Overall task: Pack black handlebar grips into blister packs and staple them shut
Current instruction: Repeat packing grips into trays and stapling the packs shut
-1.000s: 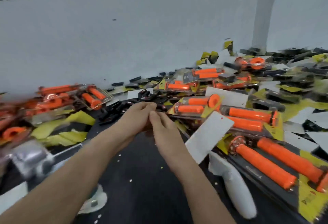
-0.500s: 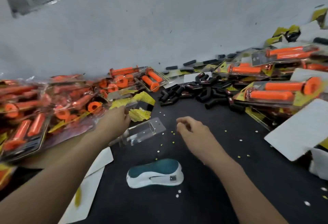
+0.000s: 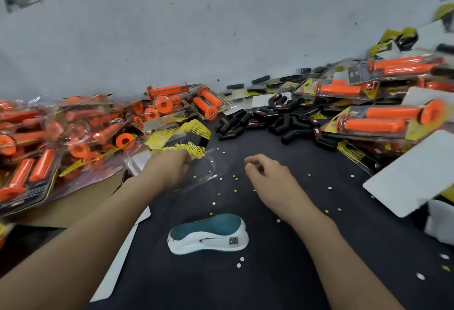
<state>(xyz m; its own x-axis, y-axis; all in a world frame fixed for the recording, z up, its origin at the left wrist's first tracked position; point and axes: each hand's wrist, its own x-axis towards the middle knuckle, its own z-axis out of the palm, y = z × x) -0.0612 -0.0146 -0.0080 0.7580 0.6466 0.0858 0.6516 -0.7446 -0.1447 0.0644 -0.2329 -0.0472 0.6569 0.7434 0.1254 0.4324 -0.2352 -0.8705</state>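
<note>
Clear blister pack [image 3: 208, 170] now lies on the black surface [image 3: 270, 272], its left edge pinched in the grip of the left hand [image 3: 169, 169]. The right hand [image 3: 267, 174], loosely curled and empty, has left the black handlebar grips [image 3: 282, 119] heaped farther off. Filling likely comes next.

There was one stapler [image 3: 208, 233] and one empty blister pack [image 3: 208, 169] over the counter [image 3: 270, 272]. Two hands showed: one left hand [image 3: 169, 169], one right hand [image 3: 267, 174]. The black grips [image 3: 277, 120] made one heap, too tangled to count; the orange-grip packs [image 3: 73, 132] numbered well over ten.
</note>
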